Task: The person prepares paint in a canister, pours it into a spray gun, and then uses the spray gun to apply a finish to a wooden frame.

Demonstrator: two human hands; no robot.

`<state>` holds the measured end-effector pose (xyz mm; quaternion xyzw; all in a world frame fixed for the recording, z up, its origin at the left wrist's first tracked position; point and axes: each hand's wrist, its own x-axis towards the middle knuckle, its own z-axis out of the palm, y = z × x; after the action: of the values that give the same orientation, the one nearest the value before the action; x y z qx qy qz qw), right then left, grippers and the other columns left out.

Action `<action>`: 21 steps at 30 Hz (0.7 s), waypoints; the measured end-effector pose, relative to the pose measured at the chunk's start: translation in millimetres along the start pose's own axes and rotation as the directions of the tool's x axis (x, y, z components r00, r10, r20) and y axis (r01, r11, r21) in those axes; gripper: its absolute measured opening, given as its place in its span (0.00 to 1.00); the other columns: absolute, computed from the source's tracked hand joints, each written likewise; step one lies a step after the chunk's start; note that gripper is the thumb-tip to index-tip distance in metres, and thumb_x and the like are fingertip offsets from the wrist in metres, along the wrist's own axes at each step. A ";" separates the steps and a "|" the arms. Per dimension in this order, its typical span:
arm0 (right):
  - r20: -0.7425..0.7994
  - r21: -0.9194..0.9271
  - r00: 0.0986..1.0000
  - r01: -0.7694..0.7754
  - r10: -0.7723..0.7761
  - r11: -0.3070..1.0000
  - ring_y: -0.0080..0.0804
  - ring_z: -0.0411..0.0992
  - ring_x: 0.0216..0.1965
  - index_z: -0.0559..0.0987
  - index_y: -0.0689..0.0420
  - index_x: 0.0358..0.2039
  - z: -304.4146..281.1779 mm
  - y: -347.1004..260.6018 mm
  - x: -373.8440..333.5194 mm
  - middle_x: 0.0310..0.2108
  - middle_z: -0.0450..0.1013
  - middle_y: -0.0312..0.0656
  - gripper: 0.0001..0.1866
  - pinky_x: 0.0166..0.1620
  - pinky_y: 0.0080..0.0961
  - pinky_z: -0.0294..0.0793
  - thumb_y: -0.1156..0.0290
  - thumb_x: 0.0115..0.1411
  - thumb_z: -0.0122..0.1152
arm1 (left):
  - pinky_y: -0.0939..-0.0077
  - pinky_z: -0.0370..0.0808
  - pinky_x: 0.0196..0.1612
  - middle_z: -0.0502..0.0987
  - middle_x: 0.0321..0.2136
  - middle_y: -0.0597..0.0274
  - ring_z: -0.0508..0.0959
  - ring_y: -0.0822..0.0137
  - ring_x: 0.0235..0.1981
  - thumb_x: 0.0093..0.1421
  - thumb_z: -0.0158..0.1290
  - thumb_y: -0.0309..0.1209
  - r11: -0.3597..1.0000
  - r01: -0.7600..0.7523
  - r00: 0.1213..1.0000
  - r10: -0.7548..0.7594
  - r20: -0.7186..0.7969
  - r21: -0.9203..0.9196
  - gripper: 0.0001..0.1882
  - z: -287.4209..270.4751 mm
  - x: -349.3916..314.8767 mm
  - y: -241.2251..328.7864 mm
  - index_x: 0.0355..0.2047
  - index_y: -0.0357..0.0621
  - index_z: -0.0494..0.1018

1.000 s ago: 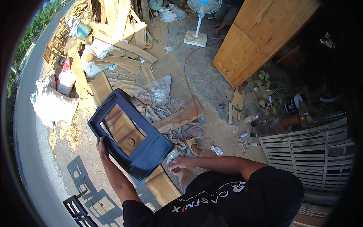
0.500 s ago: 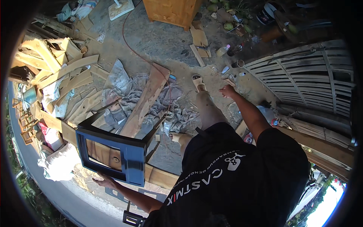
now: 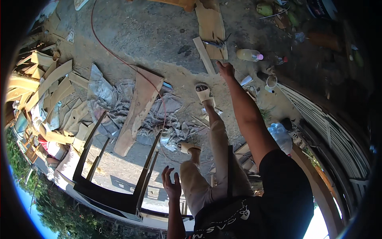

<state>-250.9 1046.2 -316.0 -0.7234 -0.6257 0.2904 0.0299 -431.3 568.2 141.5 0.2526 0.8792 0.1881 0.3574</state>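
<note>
My left hand (image 3: pixel 172 184) is raised at the lower middle, fingers spread and holding nothing. To its left stands a dark wooden furniture frame (image 3: pixel 104 196) with several upright legs; hand and frame look apart. My right arm stretches forward, and my right hand (image 3: pixel 226 70) hovers over the ground near a narrow wood strip (image 3: pixel 204 55). Its fingers point away and are partly hidden, so their grip is unclear; no object shows in it. Just beyond lies a broad, rough-edged board (image 3: pixel 209 24), with a dark-handled tool (image 3: pixel 214 44) across its near end.
A pale bottle with a pink cap (image 3: pixel 250 55) and a cup (image 3: pixel 271 81) lie to the right. A reddish hose (image 3: pixel 119 59) crosses the floor and a long plank (image 3: pixel 137 107) on crumpled cloths. Scrap wood (image 3: pixel 47 87) is heaped left; a slatted panel (image 3: pixel 330 127) borders the right.
My right arm has stretched further forward. My left hand has come away from beside the furniture frame and lifted. The view has shifted, so the frame now appears lower, its blue face out of sight.
</note>
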 end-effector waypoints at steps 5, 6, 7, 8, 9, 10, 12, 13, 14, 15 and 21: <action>0.215 0.295 0.873 -0.485 0.437 0.824 0.38 0.82 0.31 0.82 0.67 0.42 59.2 -35.1 99.6 0.35 0.80 0.49 0.41 0.34 0.33 0.87 0.35 0.52 0.73 | 0.53 0.73 0.60 0.74 0.54 0.42 0.74 0.40 0.57 0.64 0.59 0.31 0.954 0.298 0.900 -0.294 0.321 0.038 0.20 87.6 -42.9 -55.4 0.55 0.39 0.72; 0.145 0.371 0.847 -0.526 0.512 0.765 0.39 0.83 0.32 0.81 0.67 0.43 56.9 -30.2 123.8 0.37 0.80 0.51 0.42 0.33 0.34 0.87 0.35 0.51 0.74 | 0.53 0.73 0.59 0.74 0.54 0.42 0.74 0.41 0.57 0.64 0.60 0.32 0.942 0.334 0.871 -0.318 0.374 0.025 0.21 101.9 -47.6 -64.6 0.55 0.39 0.72; 0.212 0.394 0.798 -0.598 0.564 0.698 0.40 0.83 0.33 0.79 0.67 0.45 65.7 -37.3 132.5 0.41 0.80 0.53 0.40 0.32 0.36 0.87 0.39 0.51 0.77 | 0.53 0.73 0.59 0.74 0.54 0.42 0.74 0.41 0.57 0.64 0.60 0.32 0.939 0.343 0.866 -0.323 0.382 0.017 0.21 108.7 -62.0 -71.1 0.55 0.39 0.72; 0.219 0.382 0.795 -0.604 0.566 0.700 0.40 0.83 0.33 0.79 0.67 0.45 88.3 -47.6 123.8 0.41 0.80 0.53 0.40 0.32 0.36 0.87 0.39 0.51 0.77 | 0.53 0.74 0.59 0.75 0.53 0.43 0.75 0.41 0.56 0.64 0.59 0.32 0.911 0.406 0.835 -0.404 0.373 0.075 0.20 111.0 -79.1 -76.2 0.55 0.39 0.73; 0.163 0.390 0.730 -0.666 0.664 0.636 0.41 0.84 0.34 0.79 0.67 0.46 96.1 -61.6 118.9 0.41 0.80 0.54 0.39 0.31 0.36 0.88 0.42 0.51 0.78 | 0.53 0.74 0.58 0.76 0.52 0.43 0.76 0.41 0.55 0.64 0.59 0.33 0.886 0.451 0.807 -0.458 0.374 0.112 0.20 120.1 -89.0 -81.6 0.54 0.39 0.73; 0.146 0.394 0.686 -0.701 0.712 0.595 0.41 0.84 0.34 0.79 0.67 0.47 107.4 -67.1 110.8 0.42 0.80 0.54 0.39 0.31 0.36 0.88 0.43 0.51 0.79 | 0.53 0.74 0.58 0.76 0.52 0.43 0.76 0.41 0.55 0.64 0.59 0.33 0.886 0.451 0.804 -0.457 0.381 0.111 0.20 122.4 -104.8 -85.4 0.54 0.39 0.73; 0.153 0.453 0.674 -0.698 0.723 0.554 0.41 0.84 0.35 0.79 0.67 0.47 101.7 -65.9 111.5 0.42 0.80 0.54 0.36 0.29 0.36 0.88 0.48 0.52 0.79 | 0.53 0.75 0.57 0.77 0.50 0.45 0.77 0.42 0.53 0.64 0.58 0.32 0.857 0.506 0.760 -0.494 0.423 0.092 0.19 131.0 -122.0 -84.7 0.53 0.40 0.75; 0.191 0.503 0.703 -0.669 0.685 0.547 0.41 0.84 0.35 0.79 0.66 0.47 90.9 -60.2 115.9 0.42 0.80 0.54 0.33 0.28 0.37 0.88 0.52 0.52 0.80 | 0.53 0.76 0.53 0.79 0.47 0.43 0.78 0.43 0.51 0.64 0.58 0.34 0.853 0.516 0.761 -0.497 0.416 0.075 0.19 139.2 -123.2 -82.3 0.54 0.44 0.75; 0.089 0.470 0.737 -0.625 0.671 0.624 0.42 0.84 0.36 0.78 0.67 0.46 81.6 -63.5 128.2 0.42 0.81 0.53 0.33 0.31 0.38 0.88 0.52 0.51 0.79 | 0.53 0.76 0.53 0.79 0.47 0.43 0.78 0.43 0.51 0.64 0.58 0.34 0.866 0.495 0.767 -0.472 0.435 0.069 0.19 149.4 -119.8 -84.1 0.54 0.44 0.75; -0.033 0.427 0.749 -0.588 0.662 0.687 0.43 0.84 0.36 0.78 0.67 0.45 61.5 -44.5 145.8 0.41 0.81 0.53 0.33 0.33 0.40 0.88 0.52 0.50 0.78 | 0.53 0.75 0.55 0.78 0.48 0.44 0.77 0.42 0.52 0.64 0.58 0.33 0.881 0.468 0.767 -0.442 0.466 0.066 0.19 154.4 -114.5 -84.0 0.54 0.42 0.75; -0.472 0.284 0.881 0.173 -0.019 0.943 0.65 0.78 0.36 0.72 0.62 0.39 1.4 -75.7 21.5 0.32 0.77 0.62 0.20 0.40 0.55 0.78 0.64 0.53 0.67 | 0.54 0.74 0.58 0.77 0.51 0.46 0.76 0.43 0.55 0.67 0.54 0.30 0.941 0.333 0.846 -0.322 0.426 0.051 0.16 126.2 -113.4 -63.4 0.53 0.39 0.74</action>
<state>-317.8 1081.9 -294.6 -0.7248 -0.5809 0.2048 0.3087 -289.6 470.7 84.5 0.1295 0.8069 0.0751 0.5714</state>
